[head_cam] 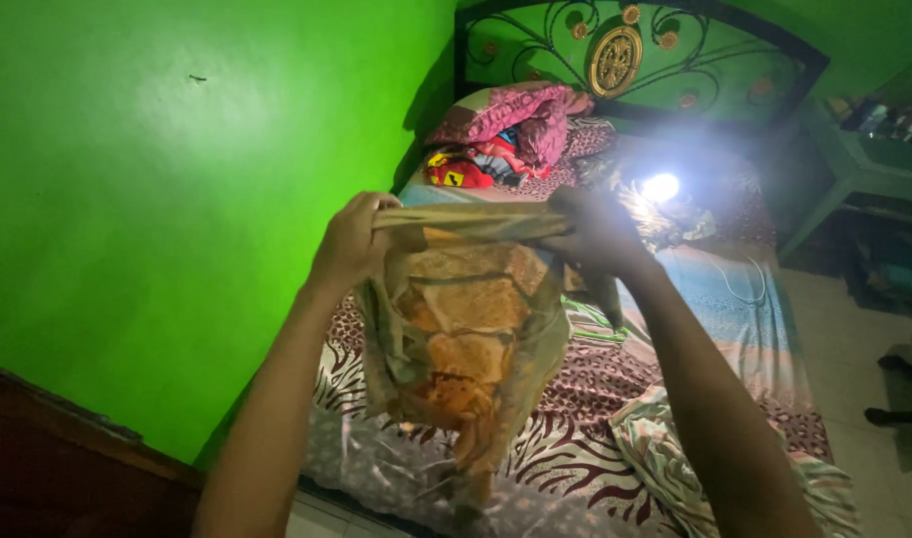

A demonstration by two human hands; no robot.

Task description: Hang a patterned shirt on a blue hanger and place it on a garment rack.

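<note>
So both arms are stretched out in the middle of the frame, holding up a thin patterned cloth [466,319] in browns and oranges. The left hand [351,239] is closed in a fist around one end of the top edge, and the right hand [596,234] is clenched on the other end, so that edge is pulled taut between them. That's why the rest hangs straight down and a bit crumpled, well clear of the bed [596,399] below it. Up top there's a heap of bedding [506,134] against the ornate headboard [615,60], probably shoved there out of the way. Bright green wall [157,199] fills the left side.
</note>
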